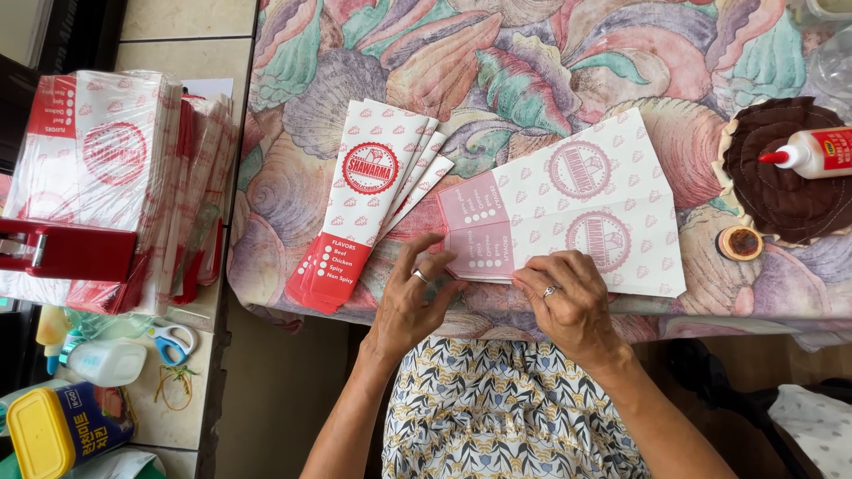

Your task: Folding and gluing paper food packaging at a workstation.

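My left hand [415, 297] and right hand [568, 302] rest on the near edge of an unfolded red-and-white paper sleeve [568, 213] that lies flat on the shell-patterned tablecloth [497, 62]. The left hand's fingers are spread and lightly curled, tips touching the sleeve's pink end panel; the right hand is flat, palm down, pressing the sleeve's lower edge — neither seems to grip anything, though my fingertips are partly hidden. At ten o'clock from my left hand, a fanned pile of finished sleeves [368, 204] lies just beside the open one. At three o'clock from the sleeve, well apart, a glue bottle [812, 153] with a red nozzle lies on a brown quilted mat [781, 195], a small round lid [739, 242] beside it. Far out at nine o'clock, a wrapped stack of flat sleeves [106, 177] stands on a side counter, blue-handled scissors [173, 341] below it.
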